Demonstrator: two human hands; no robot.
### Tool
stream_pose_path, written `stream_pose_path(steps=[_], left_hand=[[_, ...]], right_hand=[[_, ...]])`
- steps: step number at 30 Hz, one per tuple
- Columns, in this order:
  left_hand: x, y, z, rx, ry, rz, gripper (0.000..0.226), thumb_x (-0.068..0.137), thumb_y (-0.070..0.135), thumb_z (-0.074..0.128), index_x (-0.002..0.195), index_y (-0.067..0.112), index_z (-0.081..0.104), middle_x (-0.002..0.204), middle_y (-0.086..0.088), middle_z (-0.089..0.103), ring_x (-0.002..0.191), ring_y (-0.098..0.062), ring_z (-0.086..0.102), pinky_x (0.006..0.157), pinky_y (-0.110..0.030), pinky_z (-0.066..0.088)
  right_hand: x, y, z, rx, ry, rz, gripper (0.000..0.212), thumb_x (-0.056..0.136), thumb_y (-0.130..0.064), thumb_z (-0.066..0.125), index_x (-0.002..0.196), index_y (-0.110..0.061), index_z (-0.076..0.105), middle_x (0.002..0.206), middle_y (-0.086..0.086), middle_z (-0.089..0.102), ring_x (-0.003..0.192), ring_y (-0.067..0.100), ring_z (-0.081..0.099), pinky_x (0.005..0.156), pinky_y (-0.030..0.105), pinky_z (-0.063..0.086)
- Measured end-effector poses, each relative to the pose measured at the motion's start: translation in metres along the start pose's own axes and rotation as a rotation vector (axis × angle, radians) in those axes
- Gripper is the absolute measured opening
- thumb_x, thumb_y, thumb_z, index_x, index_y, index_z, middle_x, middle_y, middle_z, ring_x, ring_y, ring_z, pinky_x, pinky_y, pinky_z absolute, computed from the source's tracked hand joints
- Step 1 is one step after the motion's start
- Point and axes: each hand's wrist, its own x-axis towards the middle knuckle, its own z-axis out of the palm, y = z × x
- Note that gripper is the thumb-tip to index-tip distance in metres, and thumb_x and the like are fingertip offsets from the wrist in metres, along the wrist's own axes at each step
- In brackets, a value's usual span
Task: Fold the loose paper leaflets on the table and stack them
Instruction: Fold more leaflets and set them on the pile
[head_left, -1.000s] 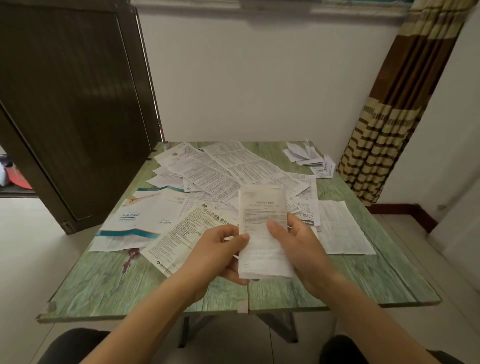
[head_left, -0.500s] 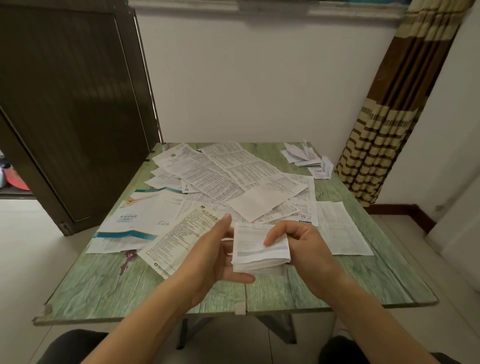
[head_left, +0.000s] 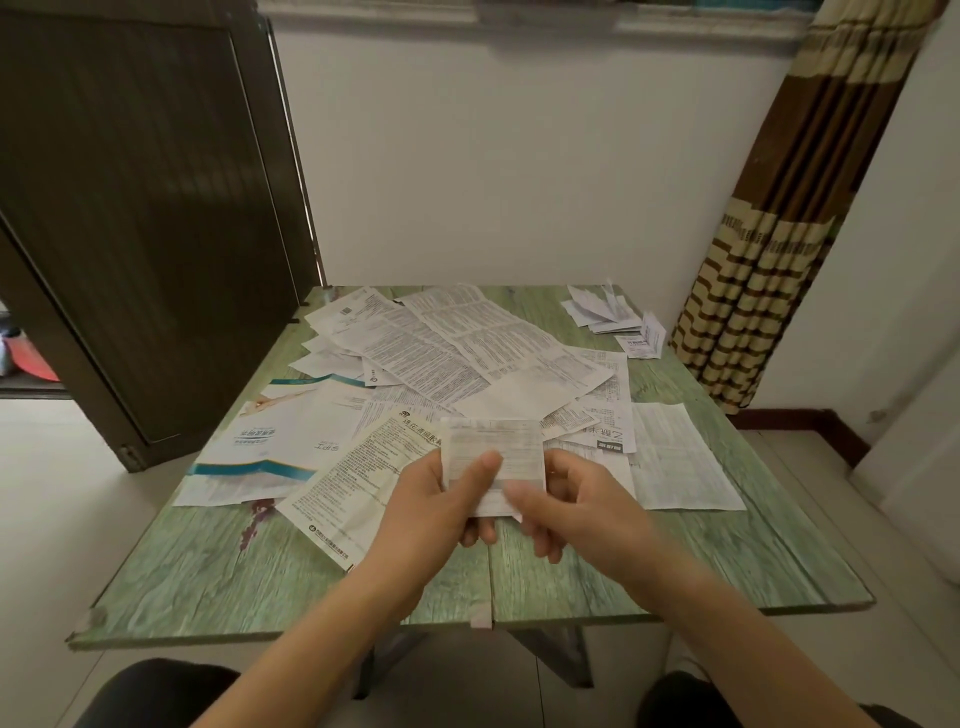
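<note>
The folded leaflet (head_left: 493, 452) sat at the centre of the frame, lifted clear of the worktop (head_left: 208, 571) and tipped toward the camera, probably so its edges could be squared before the next crease. The left hand (head_left: 431, 519) pinched its left side, thumb across the front and fingers behind. The right hand (head_left: 582, 514), blurred, appeared to pinch the lower right corner the same way.

Holding it in the air made sense: unfolded leaflets (head_left: 447, 348) overlapped across the middle and upper part of the worktop, with a blue-banded brochure (head_left: 270, 441) at centre left and a single sheet (head_left: 675, 457) lying at centre right. A small heap of folded leaflets (head_left: 602, 312) lay at the worktop's upper right corner, close to its far and right edges, and was likely the stack to join.

Bare worktop showed mainly as a strip along the front edge, beneath the hands. That looked the freest room for pressing a crease.
</note>
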Motion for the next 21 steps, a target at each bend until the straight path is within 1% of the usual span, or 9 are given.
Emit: stream_pose_path(steps=[2,4,9,11,13,14,16,19,21], left_hand=[[0.0,-0.001,0.0,-0.007,-0.009,-0.003,0.012,0.091,0.022,0.058,0.095,0.015,0.067,0.056,0.004,0.062,0.045,-0.006,0.049,0.046,-0.015,0.04],[0.001,-0.003,-0.003,-0.041,-0.046,-0.054,0.014,0.088,0.016,0.062,0.101,0.014,0.068,0.063,0.005,0.066,0.047,-0.005,0.05,0.05,-0.015,0.043],[0.002,-0.007,-0.006,-0.019,-0.055,-0.124,0.015,0.085,0.006,0.064,0.1,0.009,0.066,0.056,0.004,0.063,0.045,-0.003,0.052,0.052,-0.014,0.046],[0.003,-0.007,0.0,-0.017,-0.05,-0.131,0.013,0.086,0.005,0.064,0.098,0.009,0.065,0.056,0.005,0.064,0.045,-0.003,0.053,0.052,-0.015,0.047],[0.005,-0.009,0.007,-0.012,-0.051,-0.149,0.011,0.087,0.006,0.064,0.097,0.009,0.063,0.054,0.005,0.064,0.045,-0.003,0.054,0.052,-0.015,0.047],[0.006,-0.011,0.009,-0.004,-0.032,-0.159,0.012,0.086,0.008,0.065,0.098,0.01,0.062,0.054,0.005,0.064,0.045,-0.003,0.055,0.052,-0.015,0.046],[0.01,-0.016,0.008,0.055,0.063,-0.152,0.019,0.085,0.011,0.067,0.102,0.013,0.058,0.058,0.005,0.064,0.048,-0.003,0.058,0.05,-0.014,0.045],[0.015,-0.032,0.01,0.416,0.24,0.066,0.017,0.088,0.02,0.064,0.103,0.021,0.057,0.076,0.008,0.064,0.068,-0.002,0.059,0.06,-0.013,0.043],[0.016,-0.043,0.019,0.658,0.265,0.307,0.01,0.091,0.024,0.059,0.1,0.024,0.063,0.089,0.013,0.062,0.084,-0.005,0.055,0.07,-0.014,0.039]], right_hand=[[0.0,0.001,-0.001,-0.008,0.032,-0.005,0.02,0.089,-0.018,0.063,0.108,-0.014,0.06,0.055,-0.004,0.058,0.047,0.009,0.052,0.046,0.02,0.042],[0.001,0.002,-0.005,0.034,0.048,0.001,0.019,0.087,-0.016,0.065,0.105,-0.01,0.063,0.053,-0.001,0.059,0.045,0.01,0.051,0.044,0.02,0.04],[0.004,0.004,-0.003,0.033,0.101,0.041,0.023,0.094,-0.028,0.054,0.098,-0.007,0.065,0.061,0.0,0.064,0.049,0.009,0.053,0.046,0.019,0.04],[0.01,0.008,0.003,0.015,0.191,0.047,0.031,0.095,-0.033,0.051,0.095,-0.005,0.065,0.064,0.0,0.064,0.05,0.009,0.053,0.045,0.019,0.04],[0.016,0.014,0.008,-0.046,0.312,0.005,0.034,0.094,-0.036,0.052,0.089,-0.005,0.064,0.07,0.007,0.065,0.053,0.01,0.053,0.046,0.021,0.041],[0.017,0.018,0.008,-0.095,0.37,-0.032,0.031,0.094,-0.036,0.053,0.086,-0.007,0.063,0.072,0.009,0.065,0.056,0.011,0.055,0.048,0.022,0.042],[0.017,0.025,0.002,-0.175,0.456,-0.092,0.022,0.093,-0.032,0.056,0.08,-0.014,0.061,0.073,0.002,0.066,0.062,0.012,0.059,0.052,0.024,0.047],[0.011,0.037,-0.016,-0.24,0.503,-0.082,0.019,0.092,-0.031,0.057,0.08,-0.017,0.059,0.075,-0.002,0.064,0.068,0.011,0.062,0.057,0.026,0.054],[0.005,0.047,-0.023,-0.354,0.525,-0.046,0.024,0.092,-0.034,0.056,0.075,-0.016,0.055,0.069,-0.002,0.059,0.06,0.009,0.056,0.05,0.02,0.048]])
